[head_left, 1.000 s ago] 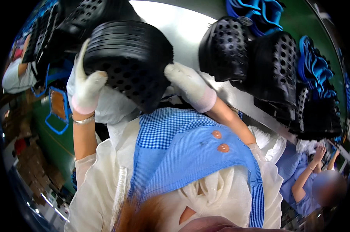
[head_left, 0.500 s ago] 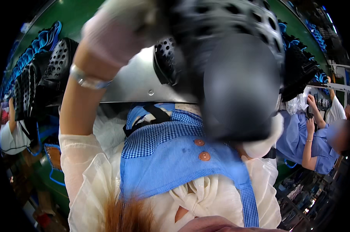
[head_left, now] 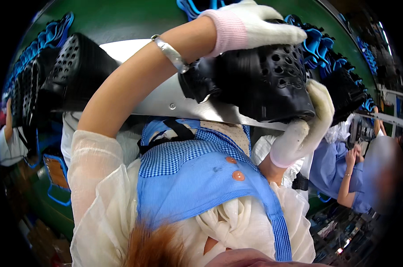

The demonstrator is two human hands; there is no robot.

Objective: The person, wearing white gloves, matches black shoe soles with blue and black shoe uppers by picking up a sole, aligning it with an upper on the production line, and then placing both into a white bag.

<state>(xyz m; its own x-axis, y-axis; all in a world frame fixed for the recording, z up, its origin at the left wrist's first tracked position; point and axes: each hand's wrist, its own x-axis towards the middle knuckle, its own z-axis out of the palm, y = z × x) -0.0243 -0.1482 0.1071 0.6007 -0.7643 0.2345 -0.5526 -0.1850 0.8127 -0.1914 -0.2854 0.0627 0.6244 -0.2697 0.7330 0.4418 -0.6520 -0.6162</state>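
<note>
Black perforated clog (head_left: 272, 84) was up off the bench, held in the air close to the camera, over the edge of the metal sheet (head_left: 166, 100). Left hand (head_left: 255, 24), white glove with pink cuff, was clamped over the top of it, fingers wrapped along the upper edge; right hand (head_left: 306, 127), also gloved, cupped the toe end from below with the thumb pressed on the front. Both grips were closed on the same clog. Risk, as I judged it: the right hand held mostly by the fingertips on a rounded toe, so fabric gloves on smooth rubber could slip and drop it onto the metal sheet or into the lap. The bracelet (head_left: 172, 53) on the left wrist sat just beside the heel and could snag on the holes. Further out, a row of black clogs (head_left: 54, 84) stood at left on the green conveyor (head_left: 121, 20), touching each other, with blue soles (head_left: 317, 44) stacked at right behind the held one. No bins or trays showed; nothing could be told about containers. Another person in blue (head_left: 339, 164) worked at far right.
</note>
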